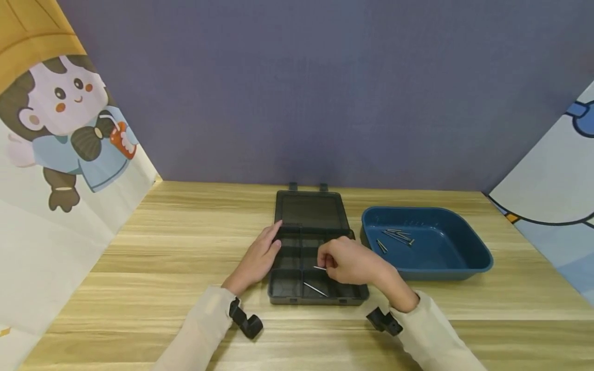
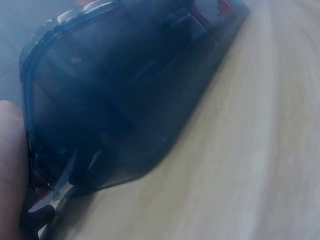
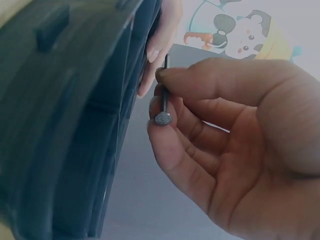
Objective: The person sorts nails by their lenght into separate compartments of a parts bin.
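A dark translucent compartment box [image 1: 320, 301] lies on the table with its lid [image 1: 311, 210] folded back. My right hand [image 1: 350, 260] is over the box's right side, pinching a nail [image 3: 164, 102] between thumb and fingers. In the right wrist view the nail's flat, textured head [image 3: 163, 119] points toward the camera. Another nail [image 1: 315, 289] lies slantwise in a front compartment. My left hand [image 1: 259, 255] rests along the box's left edge with its fingers extended. The left wrist view shows only part of that hand [image 2: 11, 170], beside the box wall [image 2: 110, 110].
Right of the box stands a blue plastic bin [image 1: 464, 274] with several nails [image 1: 398, 236] toward its left side. Behind the table [image 1: 204, 232] rises a purple-grey panel [image 1: 325, 103]. Cartoon-printed panels [image 1: 83, 118] flank both sides.
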A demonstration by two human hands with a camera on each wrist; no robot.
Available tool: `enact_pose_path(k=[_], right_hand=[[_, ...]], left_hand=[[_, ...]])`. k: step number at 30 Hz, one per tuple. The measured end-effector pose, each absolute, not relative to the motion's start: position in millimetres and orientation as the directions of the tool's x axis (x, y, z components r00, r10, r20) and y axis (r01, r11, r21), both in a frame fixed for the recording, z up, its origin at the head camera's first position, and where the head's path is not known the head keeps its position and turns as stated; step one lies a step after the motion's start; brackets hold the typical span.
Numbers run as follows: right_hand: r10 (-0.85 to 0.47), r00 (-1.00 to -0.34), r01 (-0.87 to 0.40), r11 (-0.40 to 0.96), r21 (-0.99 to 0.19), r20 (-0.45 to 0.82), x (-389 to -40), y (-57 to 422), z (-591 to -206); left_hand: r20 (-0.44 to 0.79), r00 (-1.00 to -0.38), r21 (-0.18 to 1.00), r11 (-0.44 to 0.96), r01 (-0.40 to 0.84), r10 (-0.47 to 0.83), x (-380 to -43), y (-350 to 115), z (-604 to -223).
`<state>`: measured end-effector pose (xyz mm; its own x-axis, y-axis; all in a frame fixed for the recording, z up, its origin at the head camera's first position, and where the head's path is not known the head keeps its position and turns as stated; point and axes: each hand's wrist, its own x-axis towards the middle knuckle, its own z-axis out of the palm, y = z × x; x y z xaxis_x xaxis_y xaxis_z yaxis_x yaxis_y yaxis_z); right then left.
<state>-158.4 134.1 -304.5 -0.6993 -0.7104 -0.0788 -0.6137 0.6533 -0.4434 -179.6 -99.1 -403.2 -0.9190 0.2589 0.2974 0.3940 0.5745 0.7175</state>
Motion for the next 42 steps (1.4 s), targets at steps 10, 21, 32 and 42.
enact_pose_path(k=[10,21,32,42], right_hand=[[-0.738,-0.671,-0.640,0.624,-0.449,-0.068,-156.5,125.3,-307.2],[-0.735,-0.673,-0.643,0.634,-0.429,-0.078,-156.7,119.5,-308.5],[-0.719,-0.688,-0.626,0.655,-0.423,-0.096,-155.1,116.5,-312.9],[-0.715,-0.689,-0.612,0.662,-0.432,-0.121,-155.1,118.9,-311.1]], left_hand=[[0.296,-0.919,0.715,0.577,0.395,0.262,-181.6,-98.7,-403.7],[0.285,-0.925,0.720,0.581,0.381,0.253,-183.4,-101.4,-402.8],[0.285,-0.921,0.711,0.586,0.388,0.265,-183.9,-101.5,-404.3],[0.272,-0.924,0.722,0.578,0.380,0.267,-184.2,-101.4,-405.0]])
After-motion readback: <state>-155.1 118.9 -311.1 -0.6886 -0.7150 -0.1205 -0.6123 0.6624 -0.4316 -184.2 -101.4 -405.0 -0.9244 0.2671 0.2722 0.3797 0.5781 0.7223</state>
